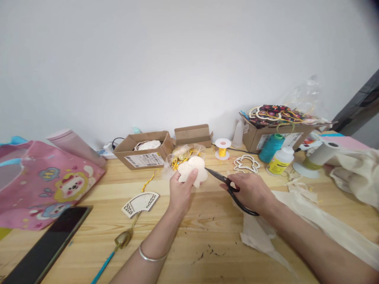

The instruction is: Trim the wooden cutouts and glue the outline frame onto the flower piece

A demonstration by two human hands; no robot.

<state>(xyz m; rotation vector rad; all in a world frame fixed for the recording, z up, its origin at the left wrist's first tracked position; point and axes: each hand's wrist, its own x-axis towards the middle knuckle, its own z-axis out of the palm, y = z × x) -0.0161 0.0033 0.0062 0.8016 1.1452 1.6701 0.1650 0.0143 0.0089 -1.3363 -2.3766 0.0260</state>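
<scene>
Off to the left, the fan-shaped pendant [140, 203] lies flat, seemingly out of the arms' way. The left hand [180, 191] pinches the pale scalloped cutout [188, 167] above the table [210, 227], presumably baring its rim; the right hand [250, 191] grips black-handled scissors [220, 176], tips at that rim.
</scene>
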